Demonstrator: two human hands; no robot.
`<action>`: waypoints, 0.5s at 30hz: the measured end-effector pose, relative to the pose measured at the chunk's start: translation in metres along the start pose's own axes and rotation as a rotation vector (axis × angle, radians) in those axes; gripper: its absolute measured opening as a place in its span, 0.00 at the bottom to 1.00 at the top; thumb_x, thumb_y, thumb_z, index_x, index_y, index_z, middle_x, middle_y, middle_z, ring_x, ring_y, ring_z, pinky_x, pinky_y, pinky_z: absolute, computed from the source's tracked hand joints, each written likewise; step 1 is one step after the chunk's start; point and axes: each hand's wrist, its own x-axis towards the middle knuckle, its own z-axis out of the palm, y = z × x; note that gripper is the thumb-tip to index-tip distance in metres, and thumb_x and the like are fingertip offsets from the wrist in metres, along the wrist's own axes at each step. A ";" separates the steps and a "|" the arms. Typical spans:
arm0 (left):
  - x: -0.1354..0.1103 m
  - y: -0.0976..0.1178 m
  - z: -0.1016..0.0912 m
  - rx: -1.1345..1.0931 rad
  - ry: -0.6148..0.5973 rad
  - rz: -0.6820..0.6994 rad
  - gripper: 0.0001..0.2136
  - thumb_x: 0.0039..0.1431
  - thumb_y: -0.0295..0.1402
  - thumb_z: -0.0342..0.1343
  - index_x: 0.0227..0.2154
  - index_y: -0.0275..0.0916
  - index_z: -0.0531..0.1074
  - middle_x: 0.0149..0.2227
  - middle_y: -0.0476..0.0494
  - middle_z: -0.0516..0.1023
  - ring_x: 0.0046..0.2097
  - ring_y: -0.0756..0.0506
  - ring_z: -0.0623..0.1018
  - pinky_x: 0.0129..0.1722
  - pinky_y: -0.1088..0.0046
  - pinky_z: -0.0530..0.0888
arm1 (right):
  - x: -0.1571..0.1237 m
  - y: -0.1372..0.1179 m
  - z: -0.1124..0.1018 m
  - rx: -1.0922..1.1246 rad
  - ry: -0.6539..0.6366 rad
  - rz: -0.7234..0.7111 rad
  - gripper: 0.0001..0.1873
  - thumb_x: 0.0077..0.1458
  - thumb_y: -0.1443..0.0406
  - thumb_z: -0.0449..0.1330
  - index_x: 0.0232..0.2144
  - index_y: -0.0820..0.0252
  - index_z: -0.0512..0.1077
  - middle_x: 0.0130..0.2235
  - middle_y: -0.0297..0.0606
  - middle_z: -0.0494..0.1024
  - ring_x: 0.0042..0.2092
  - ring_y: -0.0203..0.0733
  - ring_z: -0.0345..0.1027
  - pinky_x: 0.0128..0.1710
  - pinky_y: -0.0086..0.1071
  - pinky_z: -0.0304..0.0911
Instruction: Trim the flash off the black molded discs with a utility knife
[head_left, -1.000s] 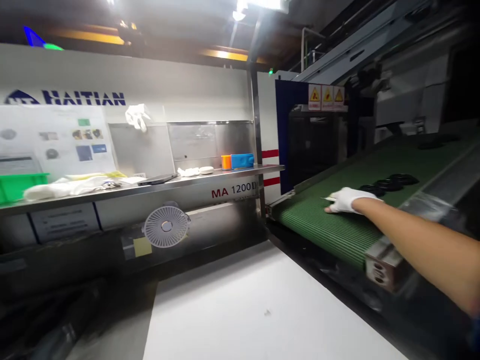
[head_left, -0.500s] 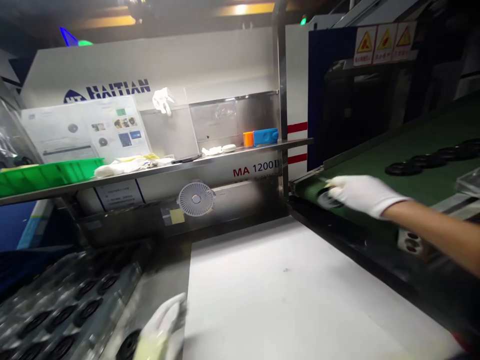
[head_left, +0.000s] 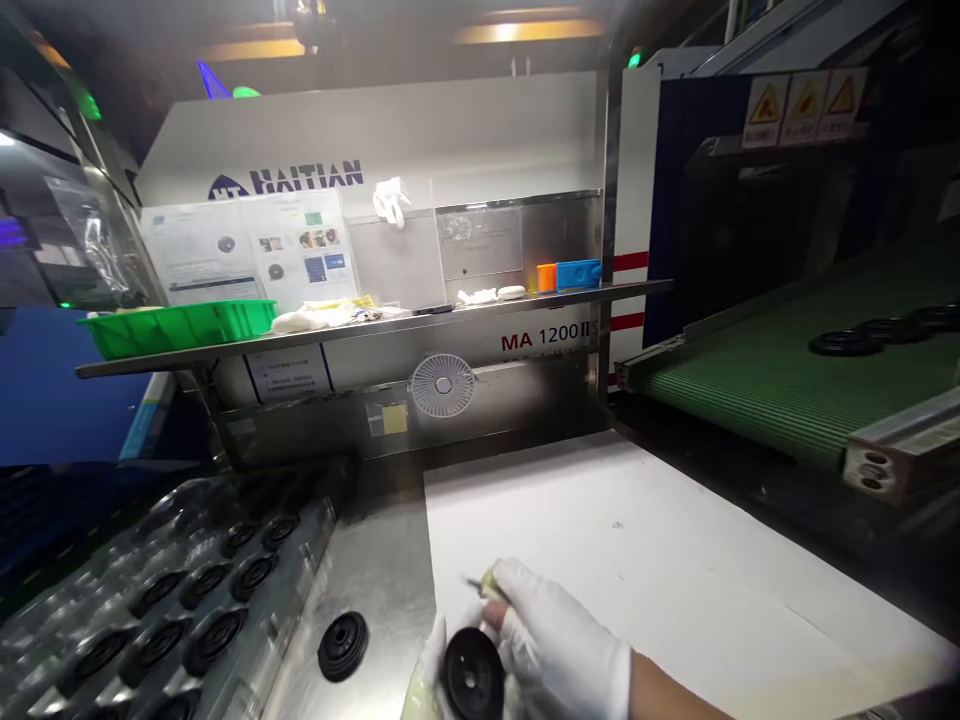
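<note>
The right hand [head_left: 559, 640], gloved in white, was held low over the near edge of a white sheet [head_left: 585, 500]. Its bare forearm [head_left: 667, 690] was brought in from the near right, the back of the hand was turned upward, and the fingers were bent toward the left. They were drawn narrow, and a slender dark item [head_left: 472, 582] was pinched at their tips; its exact kind could not be told. A bare fingertip [head_left: 495, 613] was seen just below it, close to the rim of a black wheel [head_left: 472, 678].

The wheel was held up at the near middle, its round face tilted toward the viewer. By the left hand [head_left: 422, 685], also gloved, the wheel was gripped from its left side; that hand was partly cut off by the near edge of view, so the spread of its hidden fingers could not be told.

To the left of both hands, a second black wheel [head_left: 343, 646] was laid on the metal tabletop [head_left: 360, 560]. Farther left, rows of similar wheels were seated in a tray [head_left: 311, 550]. At the far right, more wheels [head_left: 846, 343] were carried on a green conveyor belt [head_left: 750, 390].
</note>
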 end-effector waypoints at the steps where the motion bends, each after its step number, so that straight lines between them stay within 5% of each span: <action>1: -0.002 0.002 0.001 -0.072 0.068 -0.019 0.11 0.51 0.39 0.55 0.35 0.40 0.73 0.37 0.42 0.77 0.40 0.42 0.75 0.38 0.65 0.70 | -0.004 0.003 -0.001 0.018 0.020 -0.014 0.07 0.55 0.63 0.48 0.31 0.57 0.65 0.27 0.33 0.70 0.29 0.38 0.65 0.30 0.29 0.59; 3: -0.007 0.003 0.006 -0.193 0.174 -0.023 0.12 0.49 0.31 0.57 0.39 0.42 0.71 0.37 0.43 0.77 0.37 0.45 0.75 0.36 0.68 0.70 | -0.013 0.009 -0.004 0.070 0.013 -0.017 0.10 0.56 0.65 0.44 0.27 0.58 0.63 0.28 0.33 0.68 0.29 0.37 0.63 0.30 0.28 0.60; 6: -0.010 -0.002 0.023 -0.229 0.163 0.047 0.17 0.47 0.27 0.55 0.43 0.43 0.68 0.39 0.42 0.74 0.37 0.45 0.75 0.34 0.68 0.69 | -0.034 0.022 -0.007 0.162 -0.028 0.004 0.10 0.55 0.67 0.44 0.28 0.59 0.64 0.28 0.32 0.67 0.27 0.35 0.62 0.28 0.27 0.59; 15: 0.021 -0.032 0.074 -0.160 0.211 0.167 0.00 0.47 0.25 0.55 0.24 0.34 0.69 0.30 0.42 0.74 0.34 0.46 0.74 0.31 0.70 0.70 | -0.058 0.050 -0.026 -0.301 0.065 0.035 0.14 0.61 0.61 0.43 0.27 0.56 0.64 0.28 0.33 0.71 0.29 0.38 0.65 0.29 0.29 0.54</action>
